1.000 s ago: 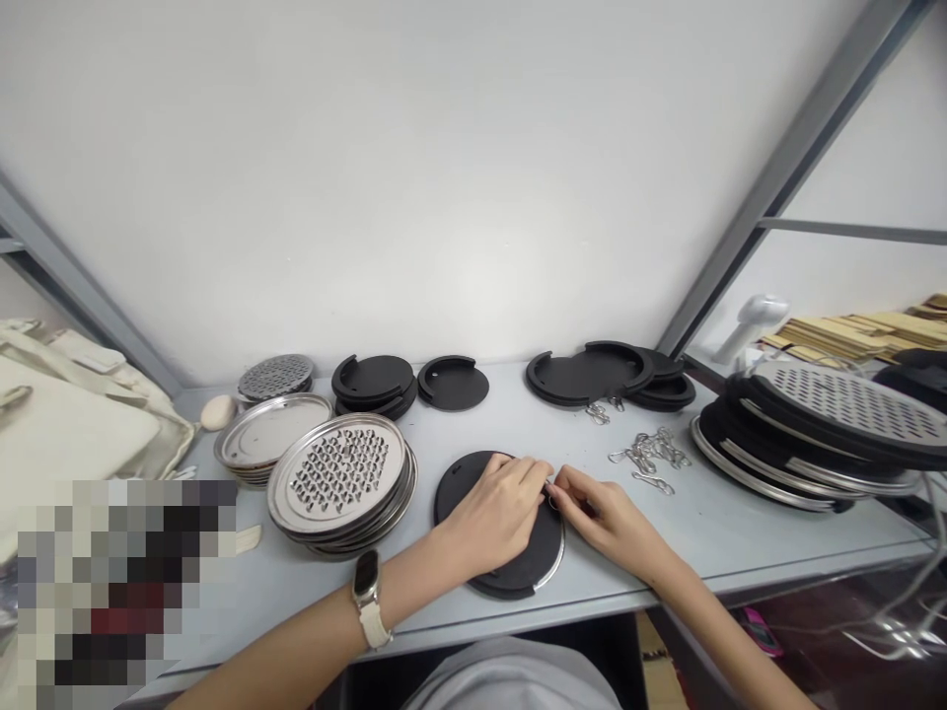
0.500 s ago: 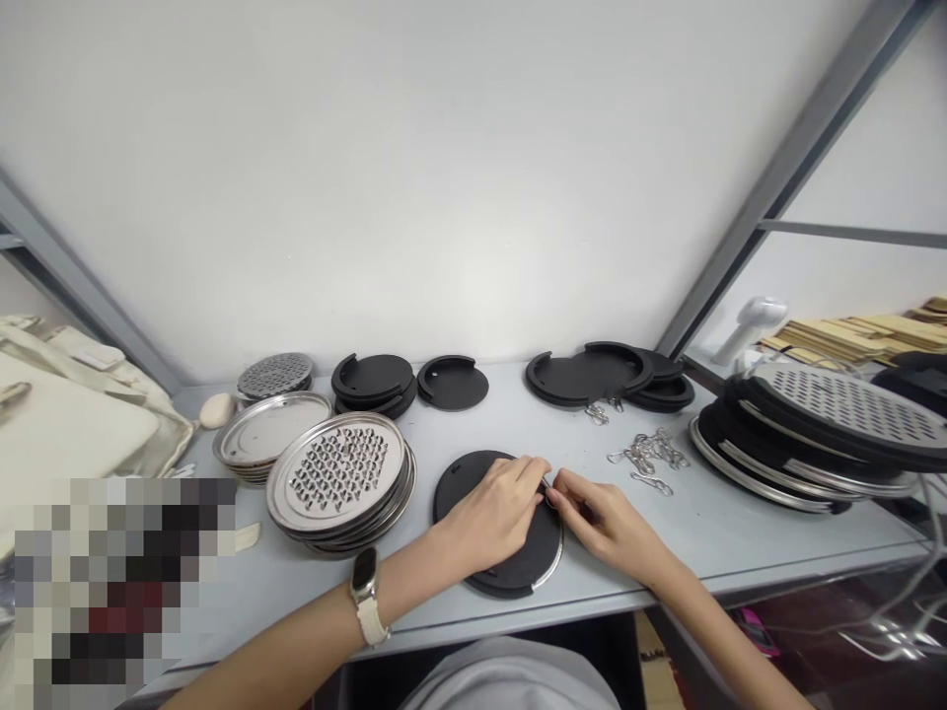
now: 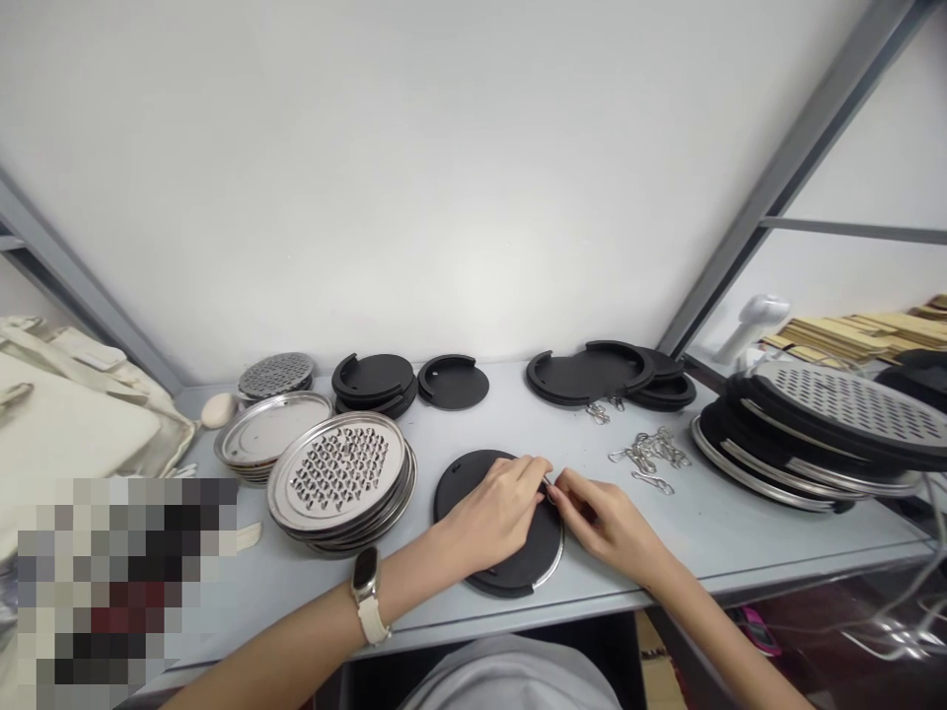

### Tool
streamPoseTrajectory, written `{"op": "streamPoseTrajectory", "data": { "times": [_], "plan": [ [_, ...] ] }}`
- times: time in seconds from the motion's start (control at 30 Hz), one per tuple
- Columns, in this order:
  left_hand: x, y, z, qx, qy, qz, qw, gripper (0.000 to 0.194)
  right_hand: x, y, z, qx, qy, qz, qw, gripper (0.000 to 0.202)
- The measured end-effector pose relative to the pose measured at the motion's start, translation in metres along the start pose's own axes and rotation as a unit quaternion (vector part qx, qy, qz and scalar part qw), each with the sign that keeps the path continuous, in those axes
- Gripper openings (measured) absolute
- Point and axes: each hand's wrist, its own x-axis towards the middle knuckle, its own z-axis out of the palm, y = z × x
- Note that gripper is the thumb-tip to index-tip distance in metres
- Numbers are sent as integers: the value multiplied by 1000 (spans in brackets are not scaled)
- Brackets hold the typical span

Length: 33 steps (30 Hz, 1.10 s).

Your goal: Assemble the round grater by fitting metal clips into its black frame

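A round black disc (image 3: pixel 466 483) with a metal rim at its lower right lies near the table's front edge. My left hand (image 3: pixel 499 513) rests across it, fingers bent together at its upper right edge. There my right hand (image 3: pixel 596 513) pinches a small metal piece (image 3: pixel 548 483), probably a wire clip; the fingers hide most of it. Whether my left fingertips grip the piece or the disc's edge is hidden. Right of my hands lies a loose pile of wire clips (image 3: pixel 651 452).
Stacked metal grater discs (image 3: pixel 340 473) and plain metal discs (image 3: pixel 277 429) stand at the left. Black holders (image 3: pixel 453 383) line the wall. A tall stack of assembled black and metal discs (image 3: pixel 814 444) is at the right. A cream bag (image 3: pixel 74 414) lies far left.
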Motion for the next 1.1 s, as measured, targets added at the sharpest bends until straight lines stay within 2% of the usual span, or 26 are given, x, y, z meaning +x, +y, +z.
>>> {"op": "streamPoseTrajectory", "data": {
  "times": [0.17, 0.37, 0.6, 1.1],
  "plan": [
    [0, 2, -2, 14, -5, 7, 1000, 28, -1, 2, -2, 28, 22, 31, 999, 25],
    [1, 2, -2, 72, 5, 12, 997, 25, 2, 2, -1, 39, -46, 41, 997, 25],
    [1, 1, -1, 87, 12, 5, 996, 23, 2, 3, -1, 41, -61, 42, 996, 24],
    [1, 0, 2, 89, 22, 7, 996, 23, 1, 2, -1, 23, -32, 23, 999, 26]
  ]
}}
